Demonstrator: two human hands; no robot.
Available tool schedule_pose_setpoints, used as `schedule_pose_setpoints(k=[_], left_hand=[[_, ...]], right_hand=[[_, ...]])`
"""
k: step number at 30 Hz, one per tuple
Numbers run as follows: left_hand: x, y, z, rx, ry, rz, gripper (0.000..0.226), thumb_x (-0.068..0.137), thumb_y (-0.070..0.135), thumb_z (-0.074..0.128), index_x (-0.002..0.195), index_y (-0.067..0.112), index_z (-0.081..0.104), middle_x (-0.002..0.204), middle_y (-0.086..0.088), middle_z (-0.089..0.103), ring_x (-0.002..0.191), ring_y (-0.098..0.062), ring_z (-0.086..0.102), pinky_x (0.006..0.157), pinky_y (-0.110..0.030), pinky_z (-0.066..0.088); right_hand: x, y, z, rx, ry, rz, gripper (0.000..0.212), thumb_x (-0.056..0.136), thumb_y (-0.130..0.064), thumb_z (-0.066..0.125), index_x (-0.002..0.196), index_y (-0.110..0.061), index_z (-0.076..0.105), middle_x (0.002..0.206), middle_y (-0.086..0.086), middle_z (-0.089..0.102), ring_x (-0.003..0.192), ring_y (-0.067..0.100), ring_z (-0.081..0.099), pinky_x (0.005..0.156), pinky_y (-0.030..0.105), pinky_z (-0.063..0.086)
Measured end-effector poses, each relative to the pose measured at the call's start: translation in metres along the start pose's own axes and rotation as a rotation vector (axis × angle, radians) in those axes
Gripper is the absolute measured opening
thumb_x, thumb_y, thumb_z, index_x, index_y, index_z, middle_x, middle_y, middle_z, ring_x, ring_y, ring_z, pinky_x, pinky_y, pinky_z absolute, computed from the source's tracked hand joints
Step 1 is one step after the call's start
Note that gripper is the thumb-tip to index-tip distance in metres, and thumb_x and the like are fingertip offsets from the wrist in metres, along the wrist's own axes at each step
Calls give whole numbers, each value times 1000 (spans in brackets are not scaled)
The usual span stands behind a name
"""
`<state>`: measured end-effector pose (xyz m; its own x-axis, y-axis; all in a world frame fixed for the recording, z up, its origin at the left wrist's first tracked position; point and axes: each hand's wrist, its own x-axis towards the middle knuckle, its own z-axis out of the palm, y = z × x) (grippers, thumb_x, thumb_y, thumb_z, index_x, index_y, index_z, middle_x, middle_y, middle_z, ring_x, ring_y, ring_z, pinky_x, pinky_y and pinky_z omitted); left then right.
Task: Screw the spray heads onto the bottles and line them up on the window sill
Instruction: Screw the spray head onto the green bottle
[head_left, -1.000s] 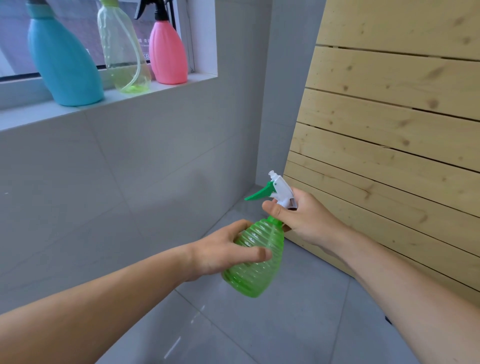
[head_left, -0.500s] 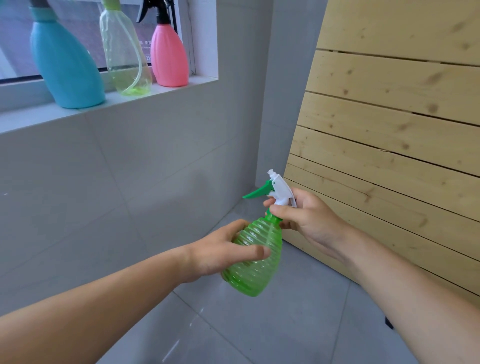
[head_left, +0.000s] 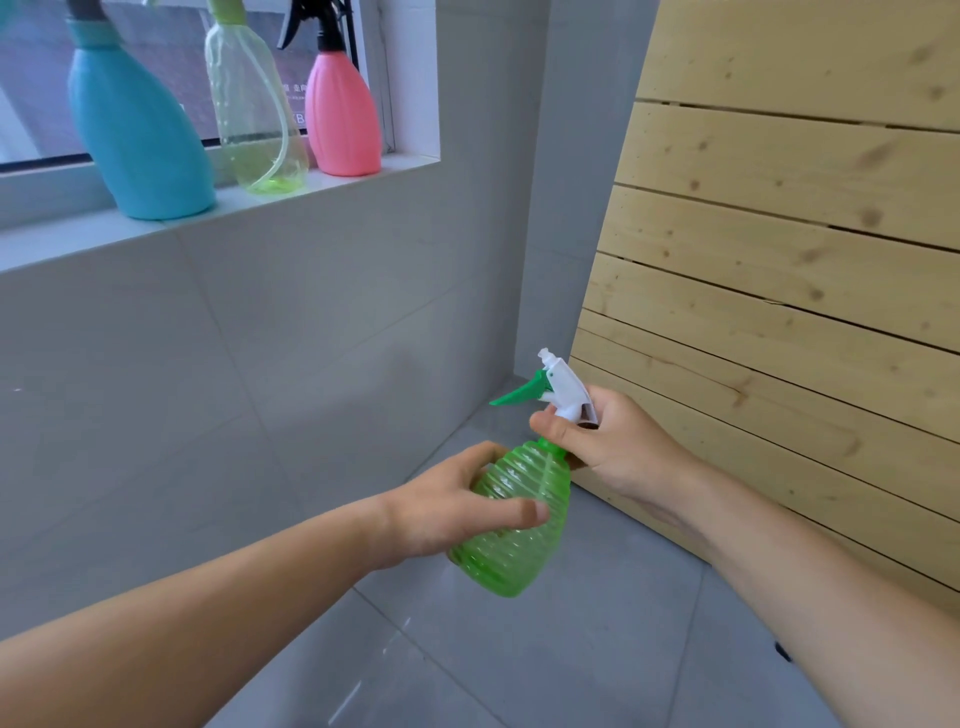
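White window sill (head_left: 363, 179), upper left of frame, runs along the grey tiled wall. Three bottles stand upright on it in a row: opaque turquoise plastic bottle (head_left: 136, 135) at left, clear pale-green bottle (head_left: 257, 111) in the middle, pink ribbed bottle (head_left: 340, 122) with black spray head at right.

Grey tiled wall (head_left: 260, 364) and floor (head_left: 545, 649), daylit window (head_left: 171, 62), slatted pine panel (head_left: 779, 260) leaning at right.
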<state>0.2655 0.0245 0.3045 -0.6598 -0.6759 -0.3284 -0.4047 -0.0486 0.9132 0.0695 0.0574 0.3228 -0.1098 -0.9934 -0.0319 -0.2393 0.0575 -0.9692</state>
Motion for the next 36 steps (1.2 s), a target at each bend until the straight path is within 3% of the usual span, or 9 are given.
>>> schedule_pose_setpoints(k=[2,6,11,16,20,24,29,33,36], left_hand=[[0,0,0,1,7,1,71,60,50,83,122,22,60,114,-5,76,106,-20,75,95,-40,60],[1,2,-3,-2,24,14,70,62,49,85,121,22,60,110,-2,76,108,-23,74,96,-42,59],[1,1,0,26,33,14,72,59,51,84,120,23,59,115,-7,75,106,-21,75,96,-46,60],[2,3,-4,25,44,23,73,58,53,85,120,25,60,113,-5,76,106,-22,75,96,-47,60],[2,0,0,21,32,18,69,59,51,84,118,24,60,109,-2,76,105,-21,75,95,-46,61],[3,2,-4,13,46,26,73,56,54,84,120,26,60,113,-4,76,104,-19,75,96,-44,61],[4,0,1,36,63,8,65,61,48,86,115,23,60,100,0,75,91,-14,74,91,-44,60],[2,4,-5,-88,17,9,59,72,40,81,125,25,61,114,-3,76,102,-16,74,95,-37,58],[-1,7,-5,-178,-84,35,49,81,36,73,128,25,64,112,-2,77,102,-15,73,93,-34,57]], right_hand=[[1,-1,2,23,0,7,37,88,-26,70,112,0,59,84,7,61,70,15,63,62,26,53],[0,-8,-9,213,-107,1,23,90,-4,64,113,-3,61,95,12,64,83,21,65,75,31,58],[1,-1,1,18,-16,23,38,86,-31,71,111,-3,60,85,7,63,77,19,66,68,31,56],[0,-6,-10,218,-91,33,21,90,-5,64,111,-8,62,93,8,65,82,18,67,75,30,58],[-2,-2,0,65,-20,30,23,88,-23,70,105,-7,65,81,6,64,73,18,67,68,32,58],[1,-5,-6,232,-76,31,22,89,-4,66,109,-13,64,92,8,61,81,19,64,76,33,58],[1,-1,0,50,11,15,17,81,-19,76,91,-13,63,78,1,61,74,16,64,79,39,57],[-1,-8,-8,393,-102,29,16,85,-1,66,100,-2,61,84,8,64,79,21,63,80,33,55],[-4,-12,-8,568,-140,65,28,77,-7,67,104,2,63,100,18,72,84,25,70,78,31,59]])
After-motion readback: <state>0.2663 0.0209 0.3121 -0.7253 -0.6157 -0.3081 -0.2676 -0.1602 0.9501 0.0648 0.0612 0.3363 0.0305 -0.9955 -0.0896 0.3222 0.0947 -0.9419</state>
